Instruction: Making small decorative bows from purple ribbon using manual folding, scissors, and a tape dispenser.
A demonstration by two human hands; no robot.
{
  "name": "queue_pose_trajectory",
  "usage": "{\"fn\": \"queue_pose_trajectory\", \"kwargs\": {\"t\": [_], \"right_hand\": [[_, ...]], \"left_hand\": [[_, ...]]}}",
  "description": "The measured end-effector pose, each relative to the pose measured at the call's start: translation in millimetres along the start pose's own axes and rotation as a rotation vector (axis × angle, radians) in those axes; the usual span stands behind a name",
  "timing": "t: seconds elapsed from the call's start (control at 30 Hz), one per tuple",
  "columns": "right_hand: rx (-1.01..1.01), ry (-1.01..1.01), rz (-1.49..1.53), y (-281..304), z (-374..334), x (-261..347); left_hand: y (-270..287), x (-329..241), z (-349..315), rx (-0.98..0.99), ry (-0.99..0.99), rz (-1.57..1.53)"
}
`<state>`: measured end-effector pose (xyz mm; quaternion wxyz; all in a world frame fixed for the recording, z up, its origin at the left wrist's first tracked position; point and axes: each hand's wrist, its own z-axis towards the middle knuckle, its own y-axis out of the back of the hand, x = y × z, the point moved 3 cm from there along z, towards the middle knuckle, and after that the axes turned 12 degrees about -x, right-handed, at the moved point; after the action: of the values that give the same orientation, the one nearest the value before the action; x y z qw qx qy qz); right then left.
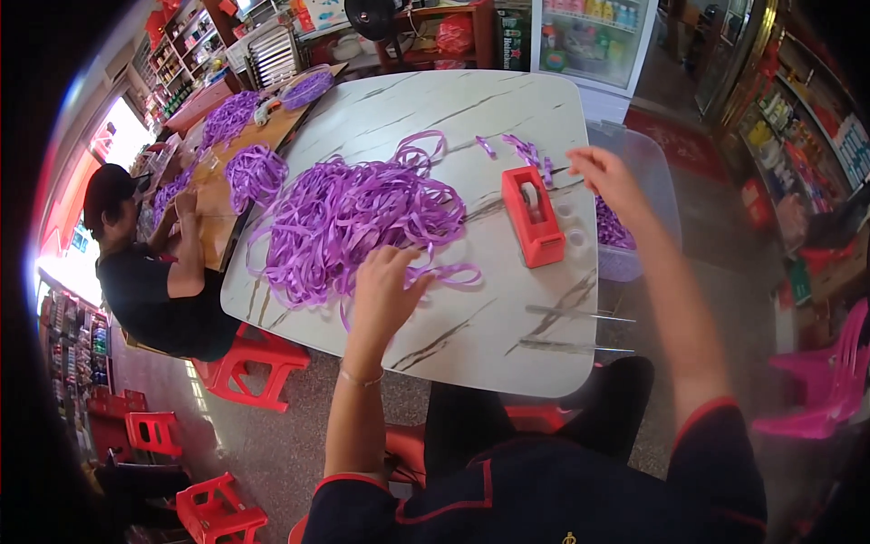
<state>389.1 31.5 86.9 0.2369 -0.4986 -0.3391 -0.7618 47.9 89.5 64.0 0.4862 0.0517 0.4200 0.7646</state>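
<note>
A large tangled heap of purple ribbon straps (362,213) lies on the marble-patterned table (453,331). At its near edge my left hand (385,288) hovers with thumb and fingers apart, holding nothing I can see; a loose strap loop lies just beyond it. My right hand (609,179) is over the table's right edge, beside a clear plastic bin (654,163) with purple straps inside. Its fingers are bent but parted, with nothing visible between them. A red tape dispenser (533,218) stands left of this hand. Small purple strap bundles (523,150) lie beyond the dispenser.
Two long, thin metal tools (571,345) lie at the table's near right edge. Clear rings (577,237) sit beside the dispenser. At left, a co-worker (136,263) sits at a wooden table (234,172) with more purple straps. Red stools (254,367) stand on the floor.
</note>
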Motion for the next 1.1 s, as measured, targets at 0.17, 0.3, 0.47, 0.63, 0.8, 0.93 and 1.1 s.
{"fn": "queue_pose_trajectory", "kwargs": {"t": [0.17, 0.3, 0.47, 0.63, 0.8, 0.93, 1.1], "right_hand": [[0.215, -0.106, 0.058, 16, -97, 24], [0.167, -0.187, 0.058, 43, -143, 15], [0.115, -0.202, 0.06, 59, -178, 8], [0.191, -0.22, 0.188, 29, -183, 22], [0.203, -0.028, 0.331, -23, -169, 43], [0.207, 0.055, 0.355, -53, -163, 47], [-0.039, -0.076, 0.408, -60, -164, 5]], "left_hand": [[-36, 18, -16, 0.106, -0.087, 0.219], [-31, 15, 19, 0.312, 0.216, -0.301], [15, -25, 81, 0.295, 0.459, -1.144], [24, -69, 95, 0.316, 0.374, -1.087], [4, -91, 77, 0.461, 0.414, -1.127], [-8, -91, 66, 0.476, 0.439, -1.219], [2, -84, 67, 0.396, 0.536, -1.251]]}}
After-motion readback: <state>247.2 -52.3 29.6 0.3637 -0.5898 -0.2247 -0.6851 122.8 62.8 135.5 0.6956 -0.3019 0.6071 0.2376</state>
